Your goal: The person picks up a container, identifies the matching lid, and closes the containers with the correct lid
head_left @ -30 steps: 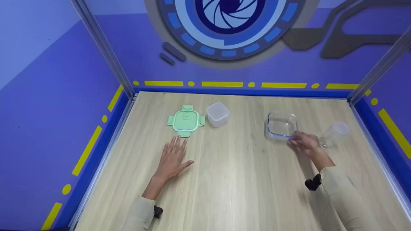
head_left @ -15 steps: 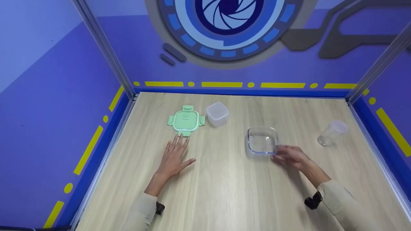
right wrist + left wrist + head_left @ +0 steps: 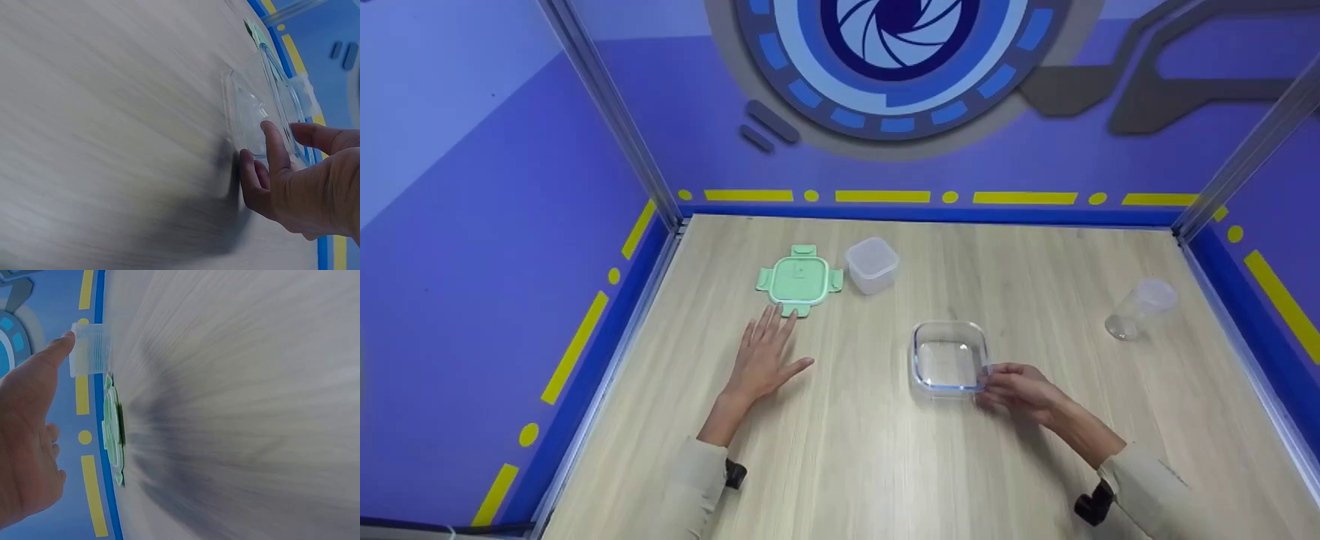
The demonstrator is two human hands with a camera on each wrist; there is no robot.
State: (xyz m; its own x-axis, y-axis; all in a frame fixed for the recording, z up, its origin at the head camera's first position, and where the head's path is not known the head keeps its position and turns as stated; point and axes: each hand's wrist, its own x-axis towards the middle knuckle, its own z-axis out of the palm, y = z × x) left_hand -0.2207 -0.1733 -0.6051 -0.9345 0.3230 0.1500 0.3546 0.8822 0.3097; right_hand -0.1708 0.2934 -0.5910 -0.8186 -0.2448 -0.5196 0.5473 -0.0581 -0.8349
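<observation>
My right hand [image 3: 1020, 391] grips the near right corner of a square clear glass food container [image 3: 949, 364]. In the right wrist view, the thumb lies along the wall of the container [image 3: 250, 107] and other fingers reach round its rim and base. My left hand [image 3: 761, 358] is stretched out with fingers spread, palm down. Its fingertips are at the near tab of a mint green snap lid [image 3: 799, 279]; whether they touch it I cannot tell. In the left wrist view the lid [image 3: 112, 430] lies flat beyond the hand [image 3: 28, 427].
A small frosted plastic tub [image 3: 872, 266] stands just right of the lid. Toward the right edge is a clear jar [image 3: 1141, 309] with a whitish top. Blue-purple panels with metal posts [image 3: 619, 112] enclose the wooden table [image 3: 855, 465] at the back and sides.
My right hand has brought the glass container left and nearer to me, away from the jar. The left hand has shifted slightly forward, toward the lid's near tab.
</observation>
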